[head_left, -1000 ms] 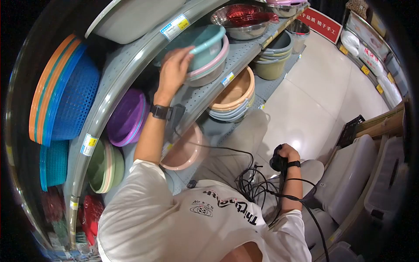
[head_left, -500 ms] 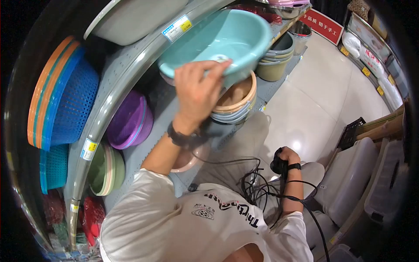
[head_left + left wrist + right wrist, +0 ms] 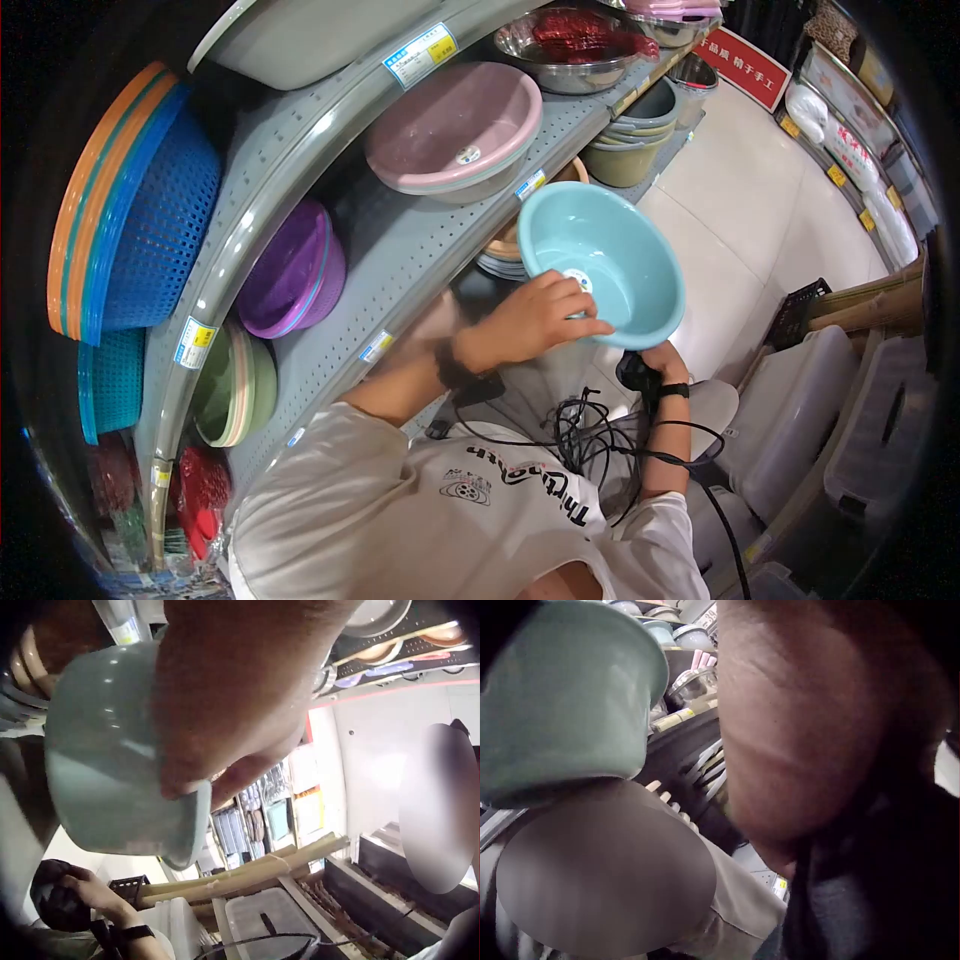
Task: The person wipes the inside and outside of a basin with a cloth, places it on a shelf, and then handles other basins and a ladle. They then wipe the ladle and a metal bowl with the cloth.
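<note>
A light blue plastic basin (image 3: 635, 265) hangs tilted in front of the person, its inside facing up in the head view. The left hand (image 3: 535, 320) grips its near rim, thumb along the edge. From the left wrist view, that hand (image 3: 232, 697) covers part of the basin (image 3: 109, 757). Just below the basin, the right hand (image 3: 663, 358) holds a black object (image 3: 636, 372) with cables beside it. In the right wrist view the basin (image 3: 570, 705) is at the upper left of the right hand (image 3: 802, 720), whose fingers are mostly hidden.
Pink basins (image 3: 455, 120) sit on the grey perforated shelf (image 3: 400, 225). Purple basins (image 3: 290, 270), blue and orange baskets (image 3: 165, 215) and a metal bowl (image 3: 575, 75) stand around. Black cables (image 3: 600, 435) loop across the lap; lidded boxes (image 3: 795, 410) are at the right.
The left hand has lifted the light blue basin off the shelf and carried it right and down, near the right hand. Pink basins beneath are uncovered. The right hand has barely moved.
</note>
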Demonstrator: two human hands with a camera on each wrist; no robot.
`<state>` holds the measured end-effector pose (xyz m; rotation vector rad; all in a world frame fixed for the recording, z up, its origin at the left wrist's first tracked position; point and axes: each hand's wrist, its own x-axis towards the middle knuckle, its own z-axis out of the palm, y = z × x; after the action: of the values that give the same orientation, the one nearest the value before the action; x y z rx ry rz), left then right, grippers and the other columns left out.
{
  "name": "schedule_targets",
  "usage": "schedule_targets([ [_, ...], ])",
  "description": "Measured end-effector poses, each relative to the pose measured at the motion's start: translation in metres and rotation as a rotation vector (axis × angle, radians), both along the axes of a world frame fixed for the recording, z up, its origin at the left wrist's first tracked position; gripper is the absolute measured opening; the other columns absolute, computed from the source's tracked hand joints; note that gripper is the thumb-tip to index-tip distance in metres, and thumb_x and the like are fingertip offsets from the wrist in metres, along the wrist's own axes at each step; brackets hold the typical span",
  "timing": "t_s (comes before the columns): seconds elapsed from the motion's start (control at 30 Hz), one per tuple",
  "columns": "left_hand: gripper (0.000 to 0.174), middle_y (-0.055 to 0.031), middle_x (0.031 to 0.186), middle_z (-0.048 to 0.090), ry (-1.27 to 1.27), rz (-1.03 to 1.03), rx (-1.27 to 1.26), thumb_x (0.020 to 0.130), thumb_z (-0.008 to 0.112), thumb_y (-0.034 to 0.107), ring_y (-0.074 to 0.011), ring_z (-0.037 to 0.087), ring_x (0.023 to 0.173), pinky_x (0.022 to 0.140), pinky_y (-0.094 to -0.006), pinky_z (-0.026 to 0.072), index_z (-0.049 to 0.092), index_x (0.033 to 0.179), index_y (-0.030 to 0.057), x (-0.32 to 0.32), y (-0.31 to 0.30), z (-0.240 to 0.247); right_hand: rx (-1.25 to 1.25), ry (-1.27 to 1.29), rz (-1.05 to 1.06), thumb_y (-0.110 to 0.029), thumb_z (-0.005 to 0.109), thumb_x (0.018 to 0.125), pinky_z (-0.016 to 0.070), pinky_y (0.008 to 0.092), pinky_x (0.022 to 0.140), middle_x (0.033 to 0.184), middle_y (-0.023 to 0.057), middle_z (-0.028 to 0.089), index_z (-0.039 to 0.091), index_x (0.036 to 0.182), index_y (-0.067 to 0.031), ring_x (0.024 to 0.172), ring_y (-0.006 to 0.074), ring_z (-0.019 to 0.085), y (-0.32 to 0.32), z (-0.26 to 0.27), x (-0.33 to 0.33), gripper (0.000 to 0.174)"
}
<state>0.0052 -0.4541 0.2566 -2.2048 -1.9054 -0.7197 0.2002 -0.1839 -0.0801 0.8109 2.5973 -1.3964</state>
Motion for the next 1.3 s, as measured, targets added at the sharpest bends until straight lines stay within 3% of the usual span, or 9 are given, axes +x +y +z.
schedule_targets([
  [0.17,0.027,0.0040,0.095,0.060,-0.067,-0.003,-0.141,0.082,0.069,0.010,-0.0173,0.057,0.094,0.085,-0.0335,0.0408,0.072,0.106,0.0219,-0.006,-0.028,-0.040,0.066,-0.050,-0.089,-0.029,0.068,0.090,0.0532,0.0451,0.095,0.118,0.0239,0.072,0.068,0.125,-0.0049,0.112,0.0409,0.068,0.013,0.045,0.003,0.042],
  [0.27,0.038,0.0037,0.096,0.059,-0.139,0.027,-0.154,0.072,0.073,0.006,-0.0182,0.057,0.094,0.084,-0.0348,0.0414,0.071,0.106,0.0229,0.001,-0.037,-0.047,0.056,0.095,-0.478,-0.027,0.064,0.092,0.0528,0.0468,0.093,0.111,0.0311,0.071,0.065,0.121,0.0092,0.109,0.0436,0.069,0.019,0.083,0.001,0.046],
  [0.43,0.041,0.0029,0.096,0.059,-0.229,0.025,-0.111,0.070,0.070,0.003,-0.0186,0.057,0.093,0.083,-0.0351,0.0419,0.071,0.106,0.0232,-0.005,-0.040,-0.054,0.335,0.320,-0.789,-0.020,0.063,0.093,0.0518,0.0438,0.092,0.109,0.0262,0.071,0.062,0.120,0.0086,0.102,0.0385,0.069,0.054,0.050,0.020,0.039],
  [0.47,0.040,0.0027,0.095,0.059,-0.226,0.031,-0.101,0.069,0.070,0.004,-0.0188,0.057,0.092,0.083,-0.0352,0.0421,0.072,0.105,0.0229,-0.006,-0.040,-0.054,0.140,0.421,-0.780,-0.017,0.064,0.093,0.0515,0.0388,0.091,0.105,0.0195,0.072,0.063,0.116,0.0073,0.096,0.0302,0.068,0.061,0.050,0.026,0.033],
  [0.6,0.037,0.0019,0.093,0.060,-0.254,0.033,-0.079,0.068,0.069,0.005,-0.0195,0.057,0.090,0.082,-0.0356,0.0427,0.074,0.100,0.0218,-0.011,-0.039,-0.057,0.005,0.578,-0.822,-0.014,0.064,0.096,0.0506,0.0330,0.088,0.106,0.0087,0.071,0.066,0.114,0.0040,0.094,0.0190,0.064,0.055,0.069,0.034,0.025],
  [0.87,0.036,0.0019,0.091,0.061,-0.329,0.007,-0.090,0.066,0.067,0.004,-0.0195,0.058,0.090,0.081,-0.0359,0.0430,0.075,0.097,0.0202,-0.013,-0.037,-0.063,-0.511,0.702,-0.967,-0.014,0.063,0.095,0.0509,0.0331,0.091,0.112,0.0089,0.070,0.066,0.117,0.0018,0.099,0.0205,0.066,0.018,0.112,0.022,0.027],
  [1.0,0.036,0.0017,0.089,0.061,-0.291,0.008,-0.094,0.065,0.065,0.002,-0.0197,0.058,0.088,0.081,-0.0361,0.0431,0.076,0.094,0.0200,-0.007,-0.030,-0.061,-0.797,0.765,-0.999,-0.025,0.062,0.096,0.0473,0.0388,0.101,0.121,0.0125,0.068,0.065,0.119,0.0007,0.114,0.0224,0.063,0.030,0.089,0.031,0.035],
  [1.13,0.037,0.0020,0.089,0.061,-0.264,0.004,-0.098,0.065,0.064,0.002,-0.0198,0.058,0.088,0.081,-0.0361,0.0430,0.076,0.094,0.0201,0.000,-0.023,-0.054,-1.045,0.789,-1.027,-0.032,0.060,0.099,0.0474,0.0386,0.105,0.126,0.0119,0.068,0.063,0.125,-0.0006,0.118,0.0235,0.063,0.017,0.126,0.024,0.041],
  [1.3,0.036,0.0018,0.089,0.059,-0.239,-0.013,-0.158,0.064,0.065,0.002,-0.0204,0.058,0.088,0.082,-0.0362,0.0434,0.075,0.094,0.0200,0.008,-0.013,-0.051,-1.100,0.939,-0.804,-0.045,0.056,0.101,0.0504,0.0407,0.104,0.130,0.0089,0.068,0.062,0.131,-0.0030,0.115,0.0236,0.067,0.019,0.124,0.032,0.052],
])
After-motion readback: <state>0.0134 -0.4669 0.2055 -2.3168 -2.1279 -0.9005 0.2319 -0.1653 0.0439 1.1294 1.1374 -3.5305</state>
